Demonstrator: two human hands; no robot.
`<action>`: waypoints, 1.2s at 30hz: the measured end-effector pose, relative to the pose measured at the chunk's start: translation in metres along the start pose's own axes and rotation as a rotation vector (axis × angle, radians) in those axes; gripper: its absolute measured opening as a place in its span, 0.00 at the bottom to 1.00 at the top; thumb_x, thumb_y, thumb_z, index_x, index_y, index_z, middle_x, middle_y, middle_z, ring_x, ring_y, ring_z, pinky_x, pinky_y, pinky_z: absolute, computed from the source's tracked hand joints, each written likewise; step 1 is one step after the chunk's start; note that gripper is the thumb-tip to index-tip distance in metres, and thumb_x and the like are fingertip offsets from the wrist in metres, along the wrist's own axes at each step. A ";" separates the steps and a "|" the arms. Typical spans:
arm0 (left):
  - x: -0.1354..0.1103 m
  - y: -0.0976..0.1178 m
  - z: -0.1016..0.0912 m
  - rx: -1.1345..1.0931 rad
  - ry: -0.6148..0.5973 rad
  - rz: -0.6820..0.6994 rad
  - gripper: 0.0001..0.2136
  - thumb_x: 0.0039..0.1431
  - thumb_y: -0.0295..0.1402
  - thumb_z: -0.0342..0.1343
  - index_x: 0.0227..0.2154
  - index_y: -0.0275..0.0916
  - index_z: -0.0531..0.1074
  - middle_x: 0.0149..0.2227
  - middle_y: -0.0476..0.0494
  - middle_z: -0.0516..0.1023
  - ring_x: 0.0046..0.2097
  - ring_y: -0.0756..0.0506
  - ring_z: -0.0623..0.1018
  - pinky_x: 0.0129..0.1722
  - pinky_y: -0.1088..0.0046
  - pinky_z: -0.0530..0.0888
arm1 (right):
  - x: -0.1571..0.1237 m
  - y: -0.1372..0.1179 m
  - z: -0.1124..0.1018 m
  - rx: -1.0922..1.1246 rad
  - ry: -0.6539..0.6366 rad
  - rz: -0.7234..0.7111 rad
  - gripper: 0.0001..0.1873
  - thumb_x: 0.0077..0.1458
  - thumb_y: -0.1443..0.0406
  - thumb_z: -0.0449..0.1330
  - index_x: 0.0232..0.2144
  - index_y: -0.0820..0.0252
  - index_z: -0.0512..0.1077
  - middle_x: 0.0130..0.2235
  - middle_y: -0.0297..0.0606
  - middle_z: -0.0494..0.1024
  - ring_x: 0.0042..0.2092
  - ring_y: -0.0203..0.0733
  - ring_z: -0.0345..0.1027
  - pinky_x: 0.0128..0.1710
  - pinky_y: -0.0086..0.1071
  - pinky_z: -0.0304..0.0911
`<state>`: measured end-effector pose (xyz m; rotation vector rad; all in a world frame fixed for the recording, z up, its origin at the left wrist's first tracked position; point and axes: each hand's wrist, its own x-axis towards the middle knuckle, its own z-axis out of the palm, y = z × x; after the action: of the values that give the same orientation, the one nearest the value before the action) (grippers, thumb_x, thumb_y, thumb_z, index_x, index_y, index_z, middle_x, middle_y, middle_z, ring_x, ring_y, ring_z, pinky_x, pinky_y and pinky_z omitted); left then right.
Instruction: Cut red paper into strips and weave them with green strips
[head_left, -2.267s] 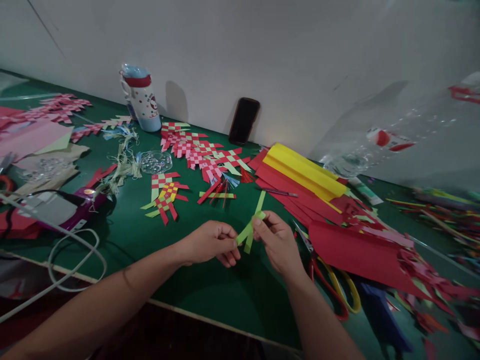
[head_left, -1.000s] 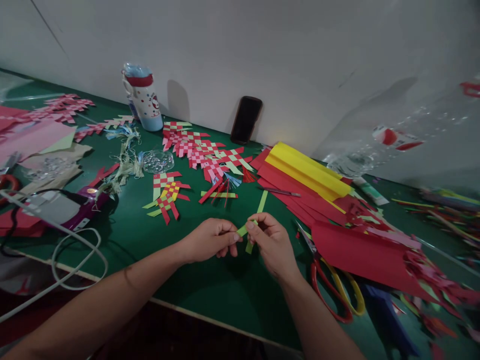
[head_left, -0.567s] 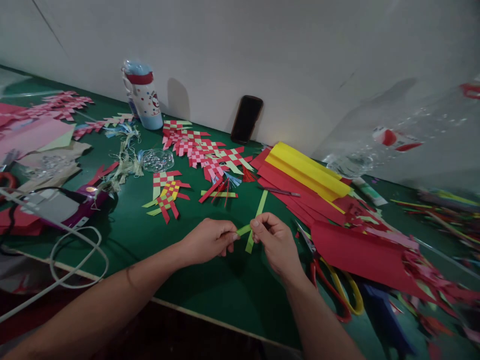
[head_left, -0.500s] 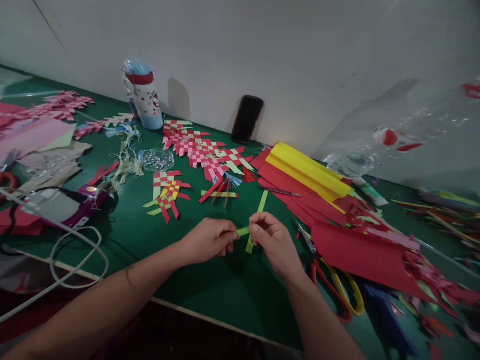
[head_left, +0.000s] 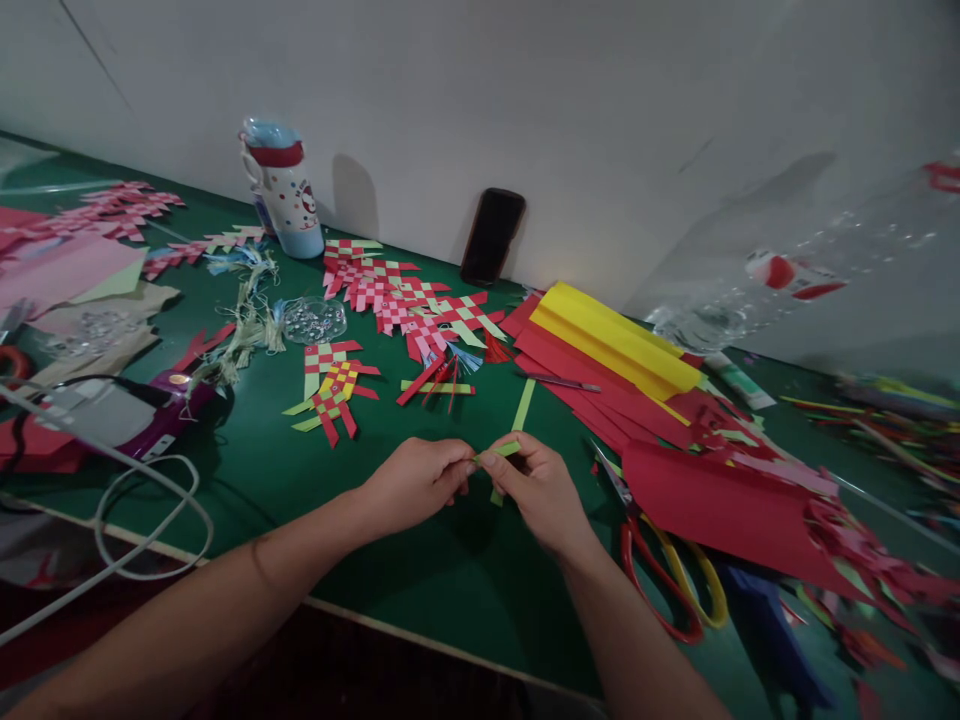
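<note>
My left hand (head_left: 420,482) and right hand (head_left: 538,490), fingertips nearly meeting, pinch a narrow lime-green paper strip (head_left: 508,449) to the left of the metal scissors (head_left: 632,514) with red and yellow handles on the green counter (head_left: 442,590). Also left of the scissors lie a straight pale-green paper strip (head_left: 524,403), partly hidden behind my right hand, and, farther off, a red-and-yellow woven paper piece (head_left: 340,388).

A craft workspace is indicated by woven paper figures (head_left: 390,296) near the table's (head_left: 465,600) back edge, paper scraps (head_left: 844,535) and scissors (head_left: 631,514).
</note>
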<state>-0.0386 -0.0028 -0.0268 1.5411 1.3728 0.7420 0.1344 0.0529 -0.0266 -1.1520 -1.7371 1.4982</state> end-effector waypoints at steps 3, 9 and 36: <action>0.000 0.000 0.000 0.003 -0.002 0.003 0.11 0.64 0.34 0.45 0.26 0.40 0.66 0.26 0.52 0.74 0.25 0.53 0.73 0.28 0.79 0.66 | 0.000 0.000 0.001 0.011 0.015 0.001 0.18 0.49 0.51 0.65 0.25 0.59 0.71 0.21 0.28 0.67 0.23 0.32 0.58 0.23 0.28 0.55; -0.001 0.002 -0.004 -0.082 -0.050 -0.026 0.10 0.64 0.34 0.46 0.27 0.39 0.67 0.25 0.52 0.75 0.23 0.53 0.71 0.25 0.80 0.65 | 0.001 0.006 -0.004 0.055 0.090 -0.006 0.19 0.50 0.50 0.65 0.23 0.58 0.69 0.19 0.28 0.64 0.22 0.32 0.55 0.22 0.28 0.53; 0.002 -0.001 -0.001 -0.408 -0.045 -0.119 0.08 0.54 0.37 0.58 0.32 0.37 0.71 0.27 0.51 0.76 0.27 0.53 0.74 0.30 0.77 0.72 | 0.002 0.006 -0.002 0.078 0.028 -0.013 0.18 0.52 0.50 0.64 0.26 0.58 0.71 0.21 0.28 0.65 0.23 0.32 0.58 0.23 0.28 0.57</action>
<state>-0.0397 -0.0010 -0.0280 1.1405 1.1809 0.8474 0.1370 0.0556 -0.0322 -1.1150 -1.6502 1.5210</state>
